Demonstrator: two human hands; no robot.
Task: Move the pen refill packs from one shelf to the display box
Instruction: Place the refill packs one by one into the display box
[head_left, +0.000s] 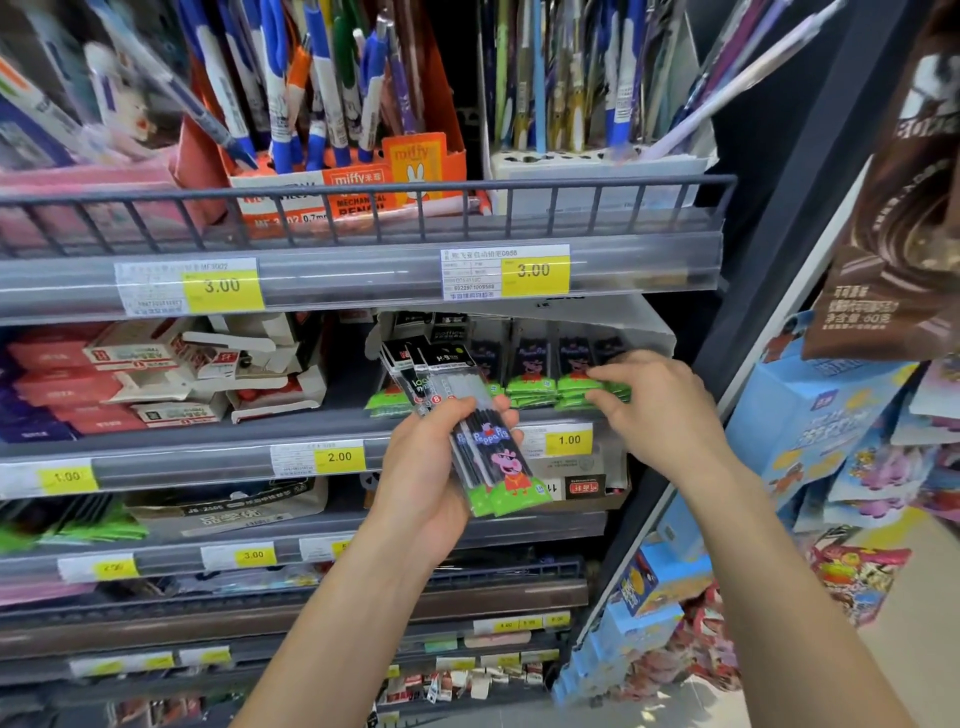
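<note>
The left hand (423, 470) grips a fanned stack of refill packs (488, 457), black sleeves with a cartoon pig and green bases, in front of the shelf rail (208, 462); the right hand (654, 410) pinches the green ends of packs standing in the white display box (644, 325); the upper shelf's lip hangs close above the box, and a dark upright post (779, 234) bounds its right side.

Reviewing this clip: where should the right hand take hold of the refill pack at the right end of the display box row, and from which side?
Judging by pose, pinch the green bottom edge of the rightmost refill pack from the front. The packs stand in the display box with those edges facing out, where the right hand already reaches.
</note>
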